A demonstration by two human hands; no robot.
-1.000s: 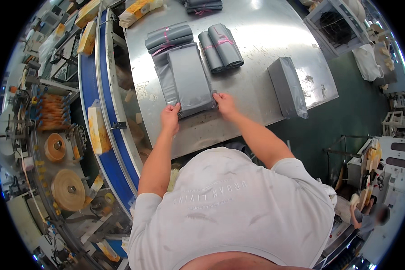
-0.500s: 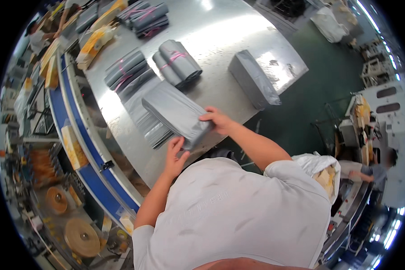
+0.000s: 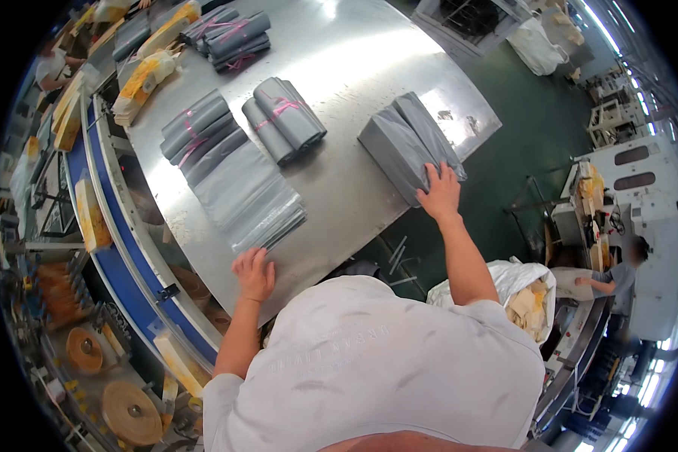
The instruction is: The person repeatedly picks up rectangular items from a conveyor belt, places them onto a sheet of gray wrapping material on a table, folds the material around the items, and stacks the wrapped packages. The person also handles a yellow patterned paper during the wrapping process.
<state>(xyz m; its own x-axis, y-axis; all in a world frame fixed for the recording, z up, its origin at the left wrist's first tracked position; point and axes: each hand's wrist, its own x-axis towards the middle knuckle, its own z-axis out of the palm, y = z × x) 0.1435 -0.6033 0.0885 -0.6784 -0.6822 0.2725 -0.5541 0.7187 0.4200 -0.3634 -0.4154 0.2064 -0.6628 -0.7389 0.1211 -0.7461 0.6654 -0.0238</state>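
At the right of the metal table (image 3: pixel 331 196) two folded stacks of grey plastic bags (image 3: pixel 399 143) stand side by side. My right hand (image 3: pixel 441 190) rests on their near end, fingers spread over the film. Several flat grey bags (image 3: pixel 245 192) lie in an overlapping pile at the left of the table. By that pile's near end is my left hand (image 3: pixel 255 274), its fingers apart and slightly bent with nothing in them; whether the fingertips touch the bags I cannot tell. Beyond lie rolled grey bag bundles (image 3: pixel 286 120) tied with pink string.
More tied grey bundles (image 3: pixel 230 38) lie at the table's far left. A blue conveyor (image 3: pixel 117 226) carrying yellow-and-white packs runs along the left side. At my right stands a white sack (image 3: pixel 531 294) of scraps. Another person (image 3: pixel 618 282) works beyond it.
The folded grey stack that both hands held has moved right, beside the other stack. My left hand has come off it and shifted left; my right hand went right with it.
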